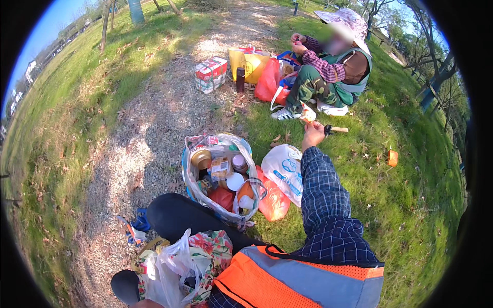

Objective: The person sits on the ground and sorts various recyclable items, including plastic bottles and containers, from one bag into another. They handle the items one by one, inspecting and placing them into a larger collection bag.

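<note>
My right hand (313,134) is stretched out forward over the grass, its fingertips closed on a small orange-and-white wrapped packet (307,114). Just right of it lies a tool with a wooden handle (339,129), partly hidden. Only a sliver of my left hand (147,303) shows at the bottom edge, beside a clear plastic bag (169,265) and a floral bag (211,246) on my lap. In front of my knee, an open tote bag (185,181) holds lidded jars, a wrapped food packet and a red bag. Against it rest a white plastic bag (283,169) and a red plastic bag (274,198).
A person in a sun hat (348,69) sits on the grass at upper right, both hands raised. Near them stand a yellow bag (248,65), a dark flask (240,80), a boxed bundle (210,75) and a red bag (266,81). An orange wrapper (392,158) lies on the grass.
</note>
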Available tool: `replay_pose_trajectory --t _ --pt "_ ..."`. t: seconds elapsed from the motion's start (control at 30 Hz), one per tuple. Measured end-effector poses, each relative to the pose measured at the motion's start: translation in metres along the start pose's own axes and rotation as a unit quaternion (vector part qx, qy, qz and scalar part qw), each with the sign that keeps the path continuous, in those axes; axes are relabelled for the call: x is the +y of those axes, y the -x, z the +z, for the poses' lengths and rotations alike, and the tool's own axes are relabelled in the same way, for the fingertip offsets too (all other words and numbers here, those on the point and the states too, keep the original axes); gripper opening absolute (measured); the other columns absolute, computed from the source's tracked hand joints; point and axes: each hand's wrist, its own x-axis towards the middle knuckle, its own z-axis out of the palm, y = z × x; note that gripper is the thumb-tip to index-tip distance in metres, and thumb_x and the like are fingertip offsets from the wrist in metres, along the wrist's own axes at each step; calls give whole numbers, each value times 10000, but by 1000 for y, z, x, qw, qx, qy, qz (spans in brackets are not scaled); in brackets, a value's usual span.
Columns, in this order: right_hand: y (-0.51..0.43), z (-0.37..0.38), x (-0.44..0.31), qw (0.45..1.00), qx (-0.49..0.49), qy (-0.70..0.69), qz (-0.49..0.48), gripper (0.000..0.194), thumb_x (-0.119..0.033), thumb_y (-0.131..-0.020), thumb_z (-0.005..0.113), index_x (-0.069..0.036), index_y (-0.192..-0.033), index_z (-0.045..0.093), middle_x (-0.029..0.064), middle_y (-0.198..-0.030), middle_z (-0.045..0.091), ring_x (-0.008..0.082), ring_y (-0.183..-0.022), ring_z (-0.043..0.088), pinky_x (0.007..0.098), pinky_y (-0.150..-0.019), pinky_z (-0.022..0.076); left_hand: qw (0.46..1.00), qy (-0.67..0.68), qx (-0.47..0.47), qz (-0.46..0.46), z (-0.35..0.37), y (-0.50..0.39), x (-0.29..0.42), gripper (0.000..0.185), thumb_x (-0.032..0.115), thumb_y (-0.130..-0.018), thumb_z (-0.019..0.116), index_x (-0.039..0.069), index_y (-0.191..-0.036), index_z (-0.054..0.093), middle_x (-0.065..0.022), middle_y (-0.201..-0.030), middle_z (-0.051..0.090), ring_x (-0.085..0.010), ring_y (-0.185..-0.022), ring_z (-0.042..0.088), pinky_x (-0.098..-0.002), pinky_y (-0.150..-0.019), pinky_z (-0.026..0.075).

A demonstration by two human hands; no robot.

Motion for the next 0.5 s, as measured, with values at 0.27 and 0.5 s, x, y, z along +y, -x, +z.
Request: replay_pose_trajectory --t 0.27,0.5 --pt "51 17 -7 945 -315 18 89 110 -10 -948 673 -17 -982 569 89 -983 676 180 -882 689 265 -780 597 995 -99 -7 18 -16 41 34 203 199 -763 883 56 -855 770 -100 -852 715 -127 -567 598 -244 -487 444" --pt "98 71 -34 884 -450 -10 129 148 -19 -936 694 -3 -1039 589 138 -1038 694 202 -935 708 272 -819 617 994 -95 13 44 -17 45 55 211 173 -827 843 -11 -856 745 -129 -807 701 -130 -564 643 -236 -457 470"
